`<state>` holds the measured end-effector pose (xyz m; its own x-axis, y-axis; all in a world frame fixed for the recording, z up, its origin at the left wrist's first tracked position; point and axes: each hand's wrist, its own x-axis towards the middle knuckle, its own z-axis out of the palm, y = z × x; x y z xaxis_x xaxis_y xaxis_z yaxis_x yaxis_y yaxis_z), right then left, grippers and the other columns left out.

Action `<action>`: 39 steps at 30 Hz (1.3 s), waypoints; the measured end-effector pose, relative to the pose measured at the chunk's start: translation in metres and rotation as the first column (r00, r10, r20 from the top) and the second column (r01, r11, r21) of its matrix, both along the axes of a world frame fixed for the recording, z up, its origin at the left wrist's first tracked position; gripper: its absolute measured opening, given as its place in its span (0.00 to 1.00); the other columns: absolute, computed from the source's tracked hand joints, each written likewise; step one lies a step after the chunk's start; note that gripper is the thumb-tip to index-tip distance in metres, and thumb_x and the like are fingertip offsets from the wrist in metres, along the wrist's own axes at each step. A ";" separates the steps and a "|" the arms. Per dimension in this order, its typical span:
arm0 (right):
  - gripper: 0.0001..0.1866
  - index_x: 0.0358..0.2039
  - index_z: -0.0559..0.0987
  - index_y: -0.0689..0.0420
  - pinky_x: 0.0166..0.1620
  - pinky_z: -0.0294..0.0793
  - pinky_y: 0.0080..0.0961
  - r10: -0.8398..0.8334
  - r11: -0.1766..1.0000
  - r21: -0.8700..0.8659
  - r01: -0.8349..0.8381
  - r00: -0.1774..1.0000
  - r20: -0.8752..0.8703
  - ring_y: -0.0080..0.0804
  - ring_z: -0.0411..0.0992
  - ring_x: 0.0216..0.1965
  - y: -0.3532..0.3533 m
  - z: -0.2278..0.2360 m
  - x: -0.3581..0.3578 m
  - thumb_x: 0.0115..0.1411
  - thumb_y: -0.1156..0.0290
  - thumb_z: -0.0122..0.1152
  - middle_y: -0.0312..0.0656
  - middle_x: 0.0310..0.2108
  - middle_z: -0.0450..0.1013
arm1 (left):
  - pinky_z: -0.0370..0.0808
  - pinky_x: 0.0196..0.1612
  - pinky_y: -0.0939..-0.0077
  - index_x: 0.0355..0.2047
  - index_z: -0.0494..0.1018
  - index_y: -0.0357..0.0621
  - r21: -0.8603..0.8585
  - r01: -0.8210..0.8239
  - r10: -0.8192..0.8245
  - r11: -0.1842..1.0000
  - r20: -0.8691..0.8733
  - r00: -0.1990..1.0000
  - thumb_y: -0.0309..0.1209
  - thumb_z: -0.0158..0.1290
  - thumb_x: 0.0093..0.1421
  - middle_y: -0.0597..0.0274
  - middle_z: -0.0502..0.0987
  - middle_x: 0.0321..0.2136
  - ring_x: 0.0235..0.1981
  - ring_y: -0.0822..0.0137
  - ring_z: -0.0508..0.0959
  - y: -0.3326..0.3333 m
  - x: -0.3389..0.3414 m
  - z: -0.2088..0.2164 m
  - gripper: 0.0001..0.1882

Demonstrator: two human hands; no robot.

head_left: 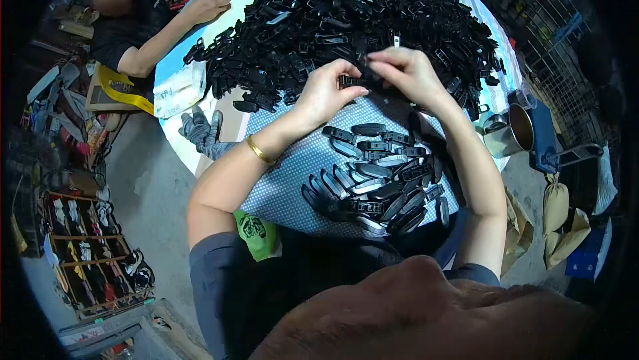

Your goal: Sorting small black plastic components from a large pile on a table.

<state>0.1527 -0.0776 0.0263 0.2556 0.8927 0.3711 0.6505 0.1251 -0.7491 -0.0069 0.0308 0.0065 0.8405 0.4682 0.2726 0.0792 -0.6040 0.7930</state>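
Observation:
Over the near edge of a large heap of black plastic buckle-like parts [366, 10], my two hands work close together. My left hand [323, 97] is closed, its thumb and fingers gripping one black plastic part [350, 81]. Just to its right, my right hand [414, 79] has its fingers drawn together in a pinch, slightly blurred. Whatever those fingertips hold is lost against the dark heap. Below my hands, nearer to me, a smaller pile of long, curved black parts [389, 177] lies on a light, dotted cloth [279, 190].
A grey glove [202, 132] and a clear bag with pale paper [181, 90] lie at the table's left. Across the far left, a co-worker's hands [216, 0] handle something small. A metal pot [509, 130] stands at the right edge; a shoe rack [93, 253] is lower left.

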 end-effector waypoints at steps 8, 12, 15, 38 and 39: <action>0.09 0.35 0.78 0.65 0.29 0.70 0.15 -0.009 0.995 -0.099 -0.019 0.963 -0.268 0.19 0.71 0.28 -0.019 -0.018 -0.010 0.55 0.73 0.59 0.37 0.31 0.73 | 0.74 0.31 0.86 0.45 0.69 0.34 -0.729 0.228 -0.077 0.645 0.236 0.969 0.22 0.52 0.56 0.60 0.75 0.29 0.26 0.75 0.75 0.000 0.002 -0.006 0.15; 0.08 0.34 0.78 0.65 0.30 0.70 0.15 -0.043 0.997 -0.080 0.019 0.947 -0.318 0.20 0.71 0.29 -0.021 -0.024 -0.012 0.55 0.74 0.59 0.38 0.31 0.73 | 0.74 0.35 0.83 0.45 0.71 0.33 -0.512 0.161 -0.074 0.844 0.186 0.980 0.21 0.52 0.55 0.59 0.76 0.34 0.29 0.74 0.76 -0.001 0.002 -0.001 0.15; 0.08 0.34 0.78 0.64 0.29 0.70 0.16 -0.030 0.984 0.174 0.036 0.999 -0.038 0.22 0.72 0.28 -0.019 -0.027 -0.014 0.54 0.74 0.59 0.39 0.30 0.73 | 0.74 0.38 0.82 0.46 0.70 0.33 -0.419 0.149 -0.095 0.896 0.147 0.985 0.22 0.52 0.56 0.56 0.75 0.39 0.32 0.73 0.76 0.000 0.000 -0.003 0.17; 0.15 0.31 0.78 0.63 0.29 0.70 0.28 0.021 0.989 -0.145 0.015 0.971 0.239 0.36 0.73 0.25 -0.027 -0.009 -0.022 0.49 0.64 0.64 0.47 0.25 0.74 | 0.72 0.46 0.78 0.46 0.70 0.34 -0.694 0.351 -0.161 0.628 0.326 0.932 0.27 0.49 0.59 0.57 0.76 0.38 0.39 0.69 0.76 0.003 0.001 -0.005 0.15; 0.15 0.32 0.78 0.63 0.31 0.71 0.30 0.088 0.963 -0.270 0.012 0.931 0.355 0.40 0.74 0.27 -0.027 -0.008 -0.018 0.49 0.64 0.64 0.48 0.27 0.75 | 0.72 0.44 0.79 0.47 0.69 0.35 -0.507 0.222 -0.140 0.833 0.195 0.971 0.27 0.51 0.58 0.58 0.77 0.37 0.38 0.70 0.76 0.000 0.001 -0.002 0.16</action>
